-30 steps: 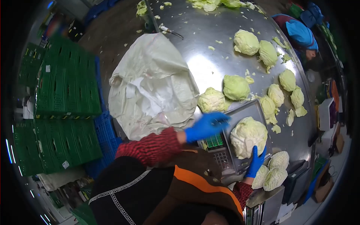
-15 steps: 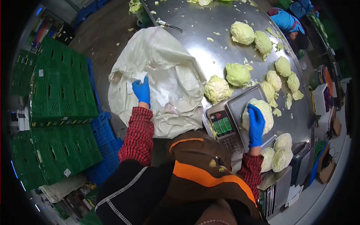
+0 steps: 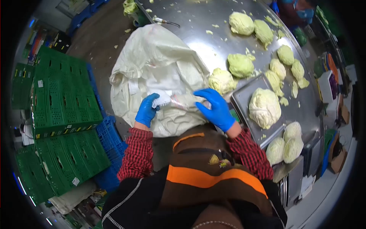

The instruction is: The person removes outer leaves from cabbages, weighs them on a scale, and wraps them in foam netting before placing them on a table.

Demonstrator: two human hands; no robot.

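Observation:
My left hand (image 3: 148,109), in a blue glove, is closed on a bunched white net-like piece (image 3: 162,100) above the large white woven sack (image 3: 152,49). My right hand (image 3: 216,110), also gloved in blue, has its fingers spread over the sack's right edge, with nothing seen in it. To the right of that hand, a pale cabbage (image 3: 265,108) rests on the metal tray of the scale (image 3: 249,89). My right hand partly hides the scale's display.
More cabbages (image 3: 241,65) and leaf scraps lie on the metal table (image 3: 190,13). Trimmed cabbages (image 3: 292,149) sit at the lower right. Green crates (image 3: 63,87) and a blue pallet (image 3: 108,141) stand at left. Another person (image 3: 295,13) is at the upper right.
My right hand has left the cabbage on the scale and moved left to the sack. My left hand has moved down slightly and now grips the white piece.

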